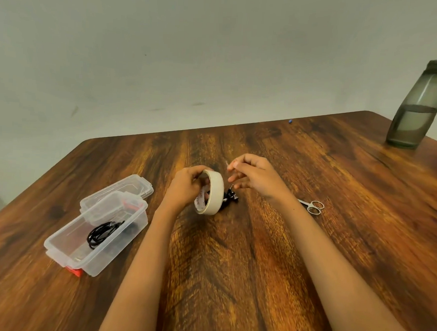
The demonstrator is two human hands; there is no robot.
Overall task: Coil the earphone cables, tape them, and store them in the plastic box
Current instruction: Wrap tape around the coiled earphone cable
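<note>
Fingers (pixel 200 171) of our left hand (pixel 186 186) curl over the top of the tape (pixel 216 190), holding the roll on edge just above the table (pixel 232 267), one fingertip showing inside the ring. Our right hand (pixel 258 178) hovers just beside it, thumb and forefinger pinching a small pale sliver (pixel 228 163). It is too blurred for us to name, and we cannot tell whether it joins the roll. That hand's other fingers fan loosely downward.

Black earphones (pixel 230 197) lie in a loose tangle on the wood below those fingertips, partly hidden behind the tape. Neither hand touches them.

Well to our left sits the clear box (pixel 111 251), open, with one black coil (pixel 101 232) lying inside. Its lid (pixel 121 188) rests just behind, against the far end. A red clip (pixel 75 271) shows at the box's near corner, and more red shows faintly through its far wall.

Scissors (pixel 312 207) lie to the right of our right wrist. We see only their metal handles, since the forearm covers the blades. A smoky grey bottle (pixel 418 107) stands at the table's far right corner, and a tiny blue speck (pixel 290 121) sits at the far edge, before a plain pale wall (pixel 167 61).
</note>
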